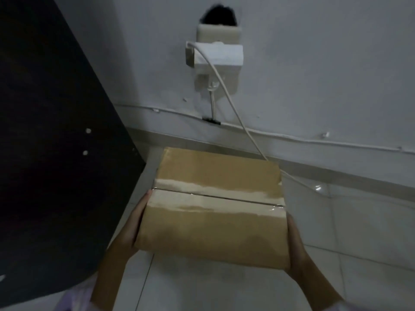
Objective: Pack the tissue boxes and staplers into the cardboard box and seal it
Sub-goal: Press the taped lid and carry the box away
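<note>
A brown cardboard box (215, 207) is held between both hands over a white tiled floor, near the wall. Its top flaps are closed, and a strip of clear tape runs along the middle seam. My left hand (132, 225) presses flat against the box's left side. My right hand (296, 245) grips its right side near the front corner. No tissue boxes or staplers are visible; whatever the box holds is hidden.
A dark panel (51, 131) leans or stands at the left, close to the box. On the wall behind are white power sockets (215, 61) with plugs, and a white cable (244, 129) hangs down past the box's far right corner. The tiled floor (350, 232) stretches to the right.
</note>
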